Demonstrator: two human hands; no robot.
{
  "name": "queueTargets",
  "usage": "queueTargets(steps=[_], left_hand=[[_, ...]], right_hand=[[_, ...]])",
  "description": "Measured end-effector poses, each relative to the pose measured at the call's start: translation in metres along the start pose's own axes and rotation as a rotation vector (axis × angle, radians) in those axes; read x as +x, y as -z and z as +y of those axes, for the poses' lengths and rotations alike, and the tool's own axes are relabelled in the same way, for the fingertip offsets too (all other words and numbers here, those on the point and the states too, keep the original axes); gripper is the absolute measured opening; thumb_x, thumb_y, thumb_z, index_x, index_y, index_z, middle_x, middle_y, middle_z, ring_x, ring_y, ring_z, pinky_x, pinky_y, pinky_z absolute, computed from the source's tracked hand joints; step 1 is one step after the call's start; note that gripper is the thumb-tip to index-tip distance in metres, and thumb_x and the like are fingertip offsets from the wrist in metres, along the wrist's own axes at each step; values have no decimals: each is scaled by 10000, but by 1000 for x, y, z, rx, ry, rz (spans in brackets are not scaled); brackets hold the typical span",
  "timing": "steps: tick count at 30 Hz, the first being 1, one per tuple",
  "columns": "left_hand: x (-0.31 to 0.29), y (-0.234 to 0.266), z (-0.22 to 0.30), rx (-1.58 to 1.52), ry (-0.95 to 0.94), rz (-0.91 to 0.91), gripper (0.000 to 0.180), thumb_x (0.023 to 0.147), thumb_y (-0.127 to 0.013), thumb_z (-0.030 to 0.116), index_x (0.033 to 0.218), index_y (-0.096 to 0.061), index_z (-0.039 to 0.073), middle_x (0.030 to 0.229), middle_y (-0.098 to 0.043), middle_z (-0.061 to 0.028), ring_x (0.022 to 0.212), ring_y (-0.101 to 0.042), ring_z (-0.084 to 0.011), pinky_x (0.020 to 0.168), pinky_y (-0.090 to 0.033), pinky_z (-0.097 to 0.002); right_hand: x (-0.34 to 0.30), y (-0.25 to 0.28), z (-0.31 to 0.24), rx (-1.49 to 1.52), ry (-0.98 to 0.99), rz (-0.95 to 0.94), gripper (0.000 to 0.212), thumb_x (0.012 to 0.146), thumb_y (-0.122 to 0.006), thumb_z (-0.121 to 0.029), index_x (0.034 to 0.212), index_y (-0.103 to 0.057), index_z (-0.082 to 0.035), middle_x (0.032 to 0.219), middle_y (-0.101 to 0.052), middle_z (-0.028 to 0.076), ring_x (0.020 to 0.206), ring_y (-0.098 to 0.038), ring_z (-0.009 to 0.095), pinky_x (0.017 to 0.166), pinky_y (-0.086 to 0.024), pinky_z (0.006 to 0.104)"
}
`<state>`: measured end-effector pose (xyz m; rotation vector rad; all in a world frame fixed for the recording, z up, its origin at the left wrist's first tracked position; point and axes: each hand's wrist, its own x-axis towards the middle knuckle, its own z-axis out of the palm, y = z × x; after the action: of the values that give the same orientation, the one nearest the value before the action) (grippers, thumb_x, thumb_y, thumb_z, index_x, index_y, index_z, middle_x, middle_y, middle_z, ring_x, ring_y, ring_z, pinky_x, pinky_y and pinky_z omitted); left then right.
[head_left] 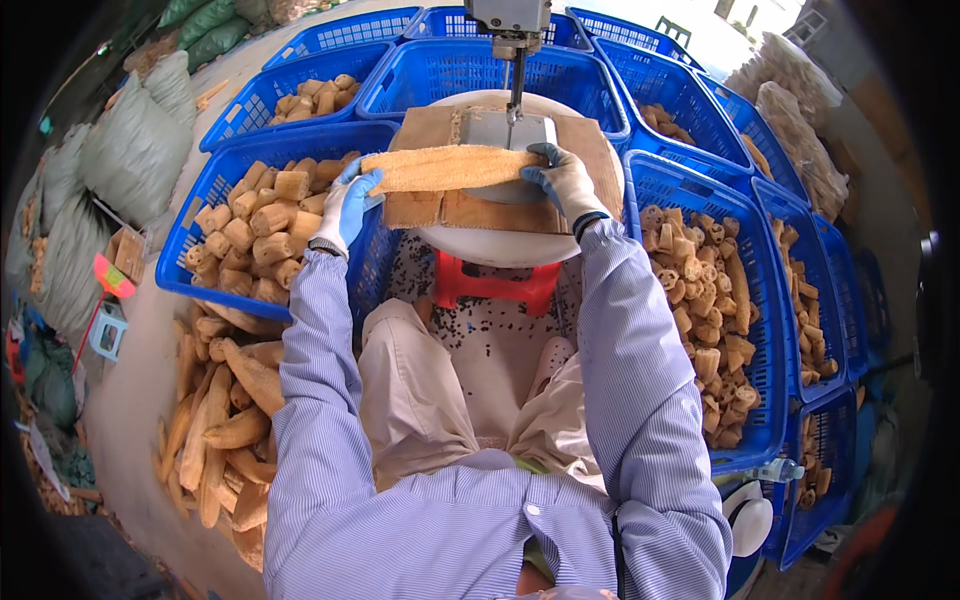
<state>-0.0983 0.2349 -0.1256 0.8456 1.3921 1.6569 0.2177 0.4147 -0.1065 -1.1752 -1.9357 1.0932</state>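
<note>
A long dried loofah (450,169) lies crosswise between my two hands, over the work surface. My left hand (350,203), in a white glove with blue fingertips, is closed around its left end. My right hand (563,183), gloved the same way, grips the right end, with the thumb at the near side. Just beyond the loofah, a machine head (510,45) reaches down with a thin metal shaft to a metal plate (480,128). Brown cardboard (415,210) surrounds that plate on a round white top (480,248).
A blue basket (190,285) of cut loofah pieces stands at my left, with whole loofahs (235,400) heaped below it. Another blue basket (745,460) of pieces sits at right. More baskets ring the machine. A red stool (495,285) and dark bits are underneath.
</note>
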Motion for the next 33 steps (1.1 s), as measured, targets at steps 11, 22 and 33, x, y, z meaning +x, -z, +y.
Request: queueTargets(steps=[11, 22, 33], left_hand=[[23, -8, -1, 38, 17, 79, 428, 946, -702, 261, 1332, -608, 103, 1259, -644, -22, 1144, -616, -155, 946, -524, -325], [56, -4, -10, 17, 72, 164, 407, 948, -684, 334, 1294, -589, 142, 1237, -633, -21, 1138, -596, -150, 936, -495, -333], [-124, 22, 71, -343, -1058, 668, 510, 984, -614, 162, 1415, -386, 9, 1361, -505, -199, 1228, -570, -317, 1045, -514, -491]], right_hand=[[27, -4, 13, 68, -12, 56, 376, 805, -831, -147, 1155, -725, -62, 870, -740, 40, 736, -669, 105, 692, -536, 262], [60, 3, 26, 255, -28, 56, 352, 862, -786, -200, 1157, -708, -24, 840, -707, 28, 702, -642, 109, 668, -520, 257], [-112, 64, 25, 669, 144, 404, 410, 922, -713, -109, 1302, -625, 16, 1166, -690, 97, 974, -669, 169, 915, -532, 297]])
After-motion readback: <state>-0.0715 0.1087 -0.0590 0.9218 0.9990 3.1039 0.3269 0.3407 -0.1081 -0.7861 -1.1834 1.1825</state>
